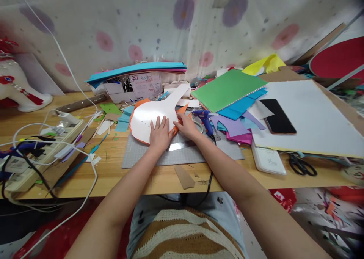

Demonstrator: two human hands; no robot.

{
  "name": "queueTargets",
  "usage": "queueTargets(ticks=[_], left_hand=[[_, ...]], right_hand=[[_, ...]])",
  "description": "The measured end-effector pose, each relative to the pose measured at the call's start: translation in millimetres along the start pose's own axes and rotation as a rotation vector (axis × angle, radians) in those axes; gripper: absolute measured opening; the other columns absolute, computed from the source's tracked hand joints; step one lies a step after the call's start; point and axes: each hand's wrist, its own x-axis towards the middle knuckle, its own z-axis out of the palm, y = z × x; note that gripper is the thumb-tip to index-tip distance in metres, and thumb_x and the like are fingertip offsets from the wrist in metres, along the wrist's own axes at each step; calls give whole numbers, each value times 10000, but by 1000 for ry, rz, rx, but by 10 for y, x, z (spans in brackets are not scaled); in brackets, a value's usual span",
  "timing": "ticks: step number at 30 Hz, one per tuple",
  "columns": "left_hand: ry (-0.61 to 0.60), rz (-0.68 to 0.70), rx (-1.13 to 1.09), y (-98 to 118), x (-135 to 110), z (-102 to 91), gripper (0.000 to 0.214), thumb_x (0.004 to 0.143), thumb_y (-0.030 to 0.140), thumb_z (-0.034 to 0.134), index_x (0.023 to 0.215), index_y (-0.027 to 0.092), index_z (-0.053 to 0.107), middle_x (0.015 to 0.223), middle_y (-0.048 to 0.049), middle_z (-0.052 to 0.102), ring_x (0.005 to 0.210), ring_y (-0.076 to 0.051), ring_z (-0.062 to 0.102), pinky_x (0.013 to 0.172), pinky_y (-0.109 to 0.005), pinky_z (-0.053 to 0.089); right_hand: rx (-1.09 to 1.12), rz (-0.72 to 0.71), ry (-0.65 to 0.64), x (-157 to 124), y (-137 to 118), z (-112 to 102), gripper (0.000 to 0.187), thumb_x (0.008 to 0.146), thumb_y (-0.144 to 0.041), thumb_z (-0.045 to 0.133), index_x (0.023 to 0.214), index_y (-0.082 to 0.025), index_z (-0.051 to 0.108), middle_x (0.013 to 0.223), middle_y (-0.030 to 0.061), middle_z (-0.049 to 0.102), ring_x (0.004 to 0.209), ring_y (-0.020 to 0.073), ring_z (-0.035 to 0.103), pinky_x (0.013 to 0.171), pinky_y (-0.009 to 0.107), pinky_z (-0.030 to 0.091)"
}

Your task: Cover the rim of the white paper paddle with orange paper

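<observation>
A white guitar-shaped cutout [150,116] lies on an orange sheet [182,110] over a grey cutting mat [142,158]. My left hand [159,134] presses flat on the cutout's lower edge, fingers spread. My right hand [186,126] rests just to the right, fingers curled in a pinch on the orange sheet's edge where it sticks out past the white shape.
A blue glue gun [205,119] lies right of my hands, its cord running off the desk. Coloured sheets [227,89], a phone [277,116] on a white board [309,118], scissors [302,165], a power strip [36,153] with cables and paper scraps crowd the wooden desk.
</observation>
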Motion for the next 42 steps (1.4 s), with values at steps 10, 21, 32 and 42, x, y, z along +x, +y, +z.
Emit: queueTargets(ticks=[10, 21, 32, 42], left_hand=[[-4, 53, -18, -70, -7, -9, 537, 913, 438, 261, 1379, 179, 330, 1458, -55, 291, 1366, -267, 179, 1102, -495, 143], [13, 158, -167, -525, -295, -272, 534, 909, 423, 320, 1394, 200, 290, 1453, -74, 299, 1363, -233, 198, 1090, -465, 222], [-23, 287, -97, -739, -442, -170, 513, 900, 458, 339, 1361, 236, 359, 1435, -35, 339, 1361, -218, 212, 1109, -463, 184], [-50, 273, -91, -723, -445, -165, 495, 894, 439, 370, 1356, 260, 366, 1429, -29, 349, 1363, -214, 202, 1107, -469, 194]], right_hand=[[126, -116, -81, -33, 60, -78, 667, 658, -208, 664, 1270, -202, 399, 1243, 95, 499, 1112, 215, 480, 949, 390, 381], [157, -205, -123, -192, -444, -162, 591, 656, -262, 698, 1175, -193, 423, 1064, 86, 529, 1029, 214, 495, 904, 390, 385], [-62, -285, -350, -258, -297, -83, 298, 662, -309, 722, 895, -204, 569, 918, 46, 541, 904, 199, 490, 804, 349, 391], [-70, -532, -374, -49, -409, -142, 44, 793, -208, 577, 763, -178, 589, 918, 58, 524, 929, 190, 475, 858, 346, 389]])
